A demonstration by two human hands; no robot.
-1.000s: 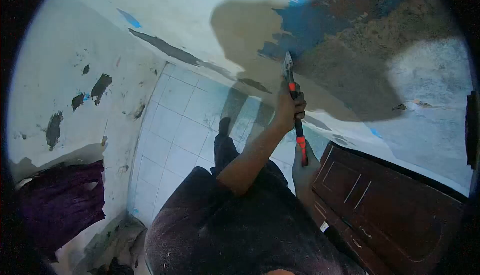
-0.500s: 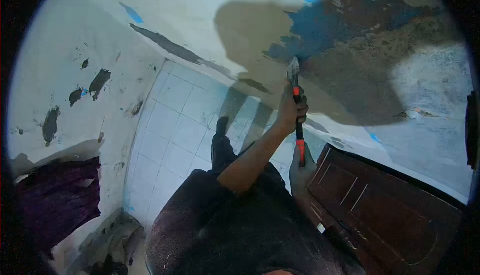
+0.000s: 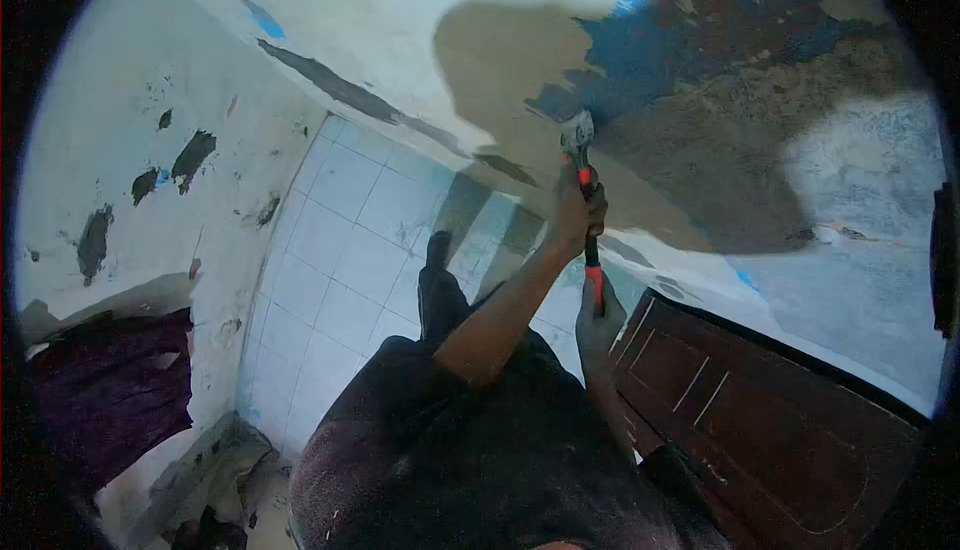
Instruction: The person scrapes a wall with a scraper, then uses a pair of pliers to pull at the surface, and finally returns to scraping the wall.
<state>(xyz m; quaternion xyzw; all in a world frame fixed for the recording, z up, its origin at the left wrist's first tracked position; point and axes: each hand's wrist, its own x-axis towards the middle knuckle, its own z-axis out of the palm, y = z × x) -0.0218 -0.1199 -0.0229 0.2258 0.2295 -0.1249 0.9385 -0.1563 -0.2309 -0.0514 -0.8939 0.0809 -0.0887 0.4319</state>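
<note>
A long scraper with a black-and-red handle and a grey metal head slants up toward the wall. My left hand is closed around its upper handle, just below the head. Lower down, my right hand grips the butt end. The metal head overlaps the lower edge of a blue and dark bare patch, where the pale paint is gone. Shadows from my head and arms fall across this part of the wall.
A dark brown panelled wooden piece lies along the wall at lower right. White tiles cover the floor around my foot. On the left wall hangs a dark purple cloth, above a crumpled grey heap.
The scraper's head has shifted slightly left and turned, showing its broader side. Both hands have moved a little left and up with it, keeping their grip.
</note>
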